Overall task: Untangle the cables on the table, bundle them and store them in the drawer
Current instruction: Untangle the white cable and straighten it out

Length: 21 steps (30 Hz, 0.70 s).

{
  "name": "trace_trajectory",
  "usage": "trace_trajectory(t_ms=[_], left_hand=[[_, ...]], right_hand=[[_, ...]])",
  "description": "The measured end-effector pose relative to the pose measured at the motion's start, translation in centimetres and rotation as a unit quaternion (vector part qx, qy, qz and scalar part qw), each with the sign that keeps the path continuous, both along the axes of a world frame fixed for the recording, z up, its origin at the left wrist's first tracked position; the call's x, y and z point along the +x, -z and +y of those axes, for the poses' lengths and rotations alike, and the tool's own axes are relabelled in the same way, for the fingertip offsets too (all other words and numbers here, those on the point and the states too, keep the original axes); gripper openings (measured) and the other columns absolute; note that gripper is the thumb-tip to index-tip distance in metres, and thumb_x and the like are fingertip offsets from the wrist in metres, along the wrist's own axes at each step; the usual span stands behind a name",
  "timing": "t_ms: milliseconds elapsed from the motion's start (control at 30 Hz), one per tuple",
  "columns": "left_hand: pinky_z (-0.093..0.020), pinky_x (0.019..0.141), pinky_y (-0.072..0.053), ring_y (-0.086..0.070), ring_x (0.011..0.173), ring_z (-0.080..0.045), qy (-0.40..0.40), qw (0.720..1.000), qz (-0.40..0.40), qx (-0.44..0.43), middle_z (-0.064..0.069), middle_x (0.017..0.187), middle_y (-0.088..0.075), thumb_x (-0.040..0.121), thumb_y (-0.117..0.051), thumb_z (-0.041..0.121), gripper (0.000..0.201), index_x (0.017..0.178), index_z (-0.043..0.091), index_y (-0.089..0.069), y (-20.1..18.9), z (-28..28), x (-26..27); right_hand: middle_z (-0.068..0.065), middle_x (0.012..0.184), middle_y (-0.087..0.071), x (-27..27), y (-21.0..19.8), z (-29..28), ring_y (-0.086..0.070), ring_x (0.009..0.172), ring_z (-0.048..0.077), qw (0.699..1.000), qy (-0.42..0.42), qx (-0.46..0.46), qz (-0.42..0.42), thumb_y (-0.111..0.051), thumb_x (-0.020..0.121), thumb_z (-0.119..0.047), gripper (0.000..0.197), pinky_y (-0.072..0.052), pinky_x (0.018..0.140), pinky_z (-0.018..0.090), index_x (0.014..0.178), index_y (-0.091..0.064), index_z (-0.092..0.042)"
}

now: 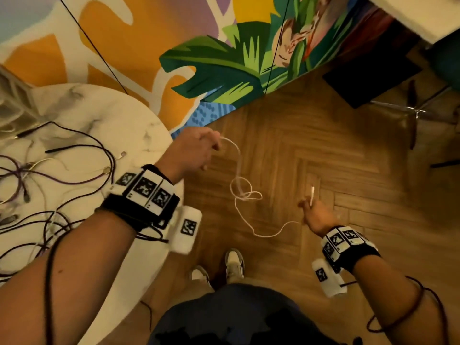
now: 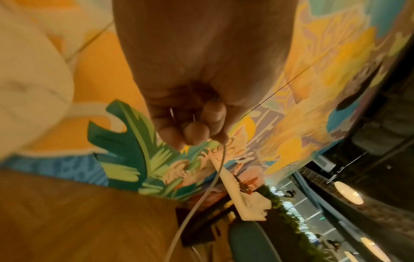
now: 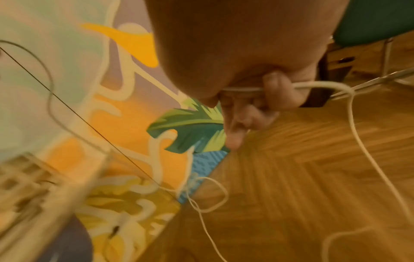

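Note:
A thin white cable (image 1: 245, 195) hangs in the air over the wooden floor, stretched between both hands, with a loose knot of loops near its middle. My left hand (image 1: 196, 148) grips one end at the table's right edge; the left wrist view shows the fingers curled round the white cable (image 2: 215, 177). My right hand (image 1: 315, 215) pinches the other end, its white plug (image 1: 312, 195) sticking up past the fingers. In the right wrist view the white cable (image 3: 318, 85) passes through the curled fingers and drops to the knot. A tangle of dark and purple cables (image 1: 57, 175) lies on the round marble table (image 1: 139, 125).
A wall with a colourful leaf mural (image 1: 224, 66) stands behind the table. A chair with a metal base (image 1: 418, 110) and a dark mat (image 1: 368, 78) are at the right on the herringbone floor (image 1: 323, 145). My shoes (image 1: 234, 263) are below the cable. No drawer is in view.

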<state>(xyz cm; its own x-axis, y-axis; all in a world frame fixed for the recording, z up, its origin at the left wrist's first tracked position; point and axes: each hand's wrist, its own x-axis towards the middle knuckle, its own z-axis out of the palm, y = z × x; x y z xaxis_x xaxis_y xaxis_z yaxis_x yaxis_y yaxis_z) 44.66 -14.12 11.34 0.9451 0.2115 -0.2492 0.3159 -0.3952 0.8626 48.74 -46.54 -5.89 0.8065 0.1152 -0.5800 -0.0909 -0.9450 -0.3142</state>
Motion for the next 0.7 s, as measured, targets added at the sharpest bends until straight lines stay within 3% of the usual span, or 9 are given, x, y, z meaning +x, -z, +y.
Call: trace_trajectory(t_ms=[33,100,200,300,400,500,567,633,700], left_hand=[[-0.026,0.050,-0.041,-0.046,0.038,-0.011,0.029,0.999,0.021,-0.022,0.004,0.037,-0.048,0.099,-0.040,0.021,0.034,0.072,0.010,-0.057,-0.4,-1.2,-0.3],[-0.023,0.048,-0.043,-0.047,0.039,-0.016,0.065,0.995,0.036,-0.065,0.002,0.036,-0.047,0.100,-0.038,0.021,0.035,0.073,0.008,-0.056,-0.7,-3.1,-0.7],[-0.022,0.048,-0.046,-0.049,0.041,-0.019,0.044,0.994,0.026,-0.102,0.001,0.036,-0.046,0.101,-0.036,0.019,0.035,0.074,0.007,-0.054,-0.7,-4.0,-0.5],[-0.022,0.048,-0.045,-0.050,0.041,-0.020,-0.042,0.994,-0.001,-0.103,0.000,0.038,-0.046,0.101,-0.036,0.021,0.035,0.074,0.007,-0.053,-0.6,-2.2,-0.3],[-0.026,0.052,-0.045,-0.052,0.042,-0.020,-0.107,0.989,-0.020,-0.103,-0.002,0.040,-0.048,0.101,-0.036,0.022,0.035,0.076,0.007,-0.055,0.0,-0.6,-0.8],[-0.033,0.065,-0.049,-0.060,0.060,-0.023,-0.123,0.972,-0.014,-0.202,-0.006,0.059,-0.061,0.101,-0.033,0.036,0.041,0.094,0.006,-0.060,0.8,-0.2,-2.0],[-0.035,0.071,-0.050,-0.062,0.075,-0.025,-0.099,0.958,0.014,-0.269,-0.008,0.088,-0.068,0.097,-0.031,0.050,0.049,0.113,0.013,-0.058,2.1,-0.1,-3.1],[-0.031,0.068,-0.053,-0.065,0.080,-0.023,-0.009,0.972,0.064,-0.227,-0.005,0.111,-0.065,0.094,-0.042,0.046,0.041,0.125,0.022,-0.051,3.7,-0.8,-4.4],[-0.028,0.064,-0.053,-0.065,0.076,-0.020,0.106,0.976,0.118,-0.152,-0.003,0.111,-0.064,0.091,-0.055,0.034,0.033,0.122,0.024,-0.053,4.8,-2.4,-5.3]], right_hand=[[0.004,0.077,-0.068,-0.3,-1.6,1.8,-0.063,0.073,0.019,0.996,0.004,0.092,0.007,-0.022,0.095,-0.053,0.055,-0.050,0.079,0.036,0.114,-0.063,-0.020],[0.001,0.070,-0.062,-1.1,-5.5,6.2,-0.052,0.054,0.005,0.952,-0.002,0.300,0.066,-0.029,0.102,-0.022,0.036,-0.043,0.056,0.021,0.128,-0.053,-0.018],[0.003,0.070,-0.059,-2.0,-10.3,10.9,-0.042,0.047,0.005,0.874,-0.023,0.457,0.161,-0.027,0.101,-0.007,0.035,-0.032,0.044,0.013,0.118,-0.056,-0.016],[0.000,0.071,-0.062,-2.7,-12.1,12.6,-0.047,0.052,0.006,0.866,-0.015,0.470,0.173,-0.029,0.101,-0.016,0.037,-0.031,0.046,0.014,0.098,-0.064,-0.009],[0.006,0.079,-0.062,-3.0,-12.7,13.2,-0.051,0.061,0.014,0.874,-0.022,0.452,0.180,-0.033,0.101,-0.030,0.036,-0.036,0.051,0.014,0.088,-0.062,-0.013],[0.001,0.070,-0.054,-2.5,-12.8,14.2,-0.049,0.056,0.008,0.868,-0.017,0.470,0.158,-0.034,0.101,-0.027,0.033,-0.038,0.050,0.017,0.080,-0.057,-0.015],[0.002,0.065,-0.052,-1.8,-13.1,14.8,-0.045,0.051,0.007,0.862,0.008,0.494,0.117,-0.033,0.102,-0.026,0.035,-0.035,0.047,0.017,0.076,-0.055,-0.015],[0.002,0.063,-0.051,-1.1,-13.6,15.1,-0.044,0.049,0.010,0.850,0.017,0.516,0.101,-0.031,0.102,-0.025,0.037,-0.036,0.045,0.018,0.075,-0.054,-0.016],[0.000,0.064,-0.052,-0.7,-14.3,15.4,-0.045,0.051,0.014,0.845,0.003,0.525,0.102,-0.030,0.102,-0.027,0.037,-0.038,0.047,0.022,0.076,-0.054,-0.016]])
